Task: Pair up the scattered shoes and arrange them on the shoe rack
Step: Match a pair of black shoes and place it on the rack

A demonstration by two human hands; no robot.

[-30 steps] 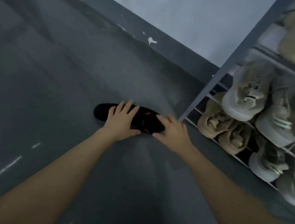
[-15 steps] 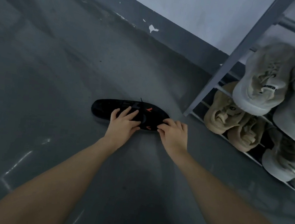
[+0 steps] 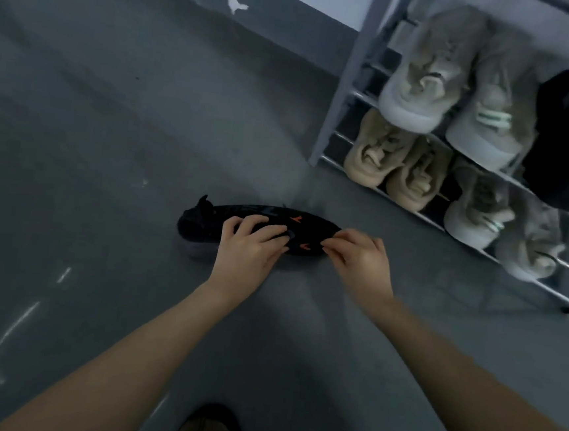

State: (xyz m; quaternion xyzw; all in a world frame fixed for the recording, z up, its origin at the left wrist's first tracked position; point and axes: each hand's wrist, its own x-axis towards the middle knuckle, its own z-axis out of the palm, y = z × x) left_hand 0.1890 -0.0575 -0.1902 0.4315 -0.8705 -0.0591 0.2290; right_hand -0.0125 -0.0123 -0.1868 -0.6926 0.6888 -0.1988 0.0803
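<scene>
Shoe (image 3: pixel 312 233) (black) on floor (image 3: pixel 111 131), under both hands' fingers (image 3: pixel 268 229)

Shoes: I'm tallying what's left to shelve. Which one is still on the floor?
The black shoe with orange marks, under both hands; the pale shoes and another dark one sit on the rack.

The picture is dim and a bit bluish, with soft, fuzzy edges everywhere. The gray floor (image 3: pixel 94 130) has a pale shine in places and a faint dark shadow near the bottom. The shoe rack (image 3: pixel 354 73) leans and bends near the edge, and the shoes there look blurry.
</scene>
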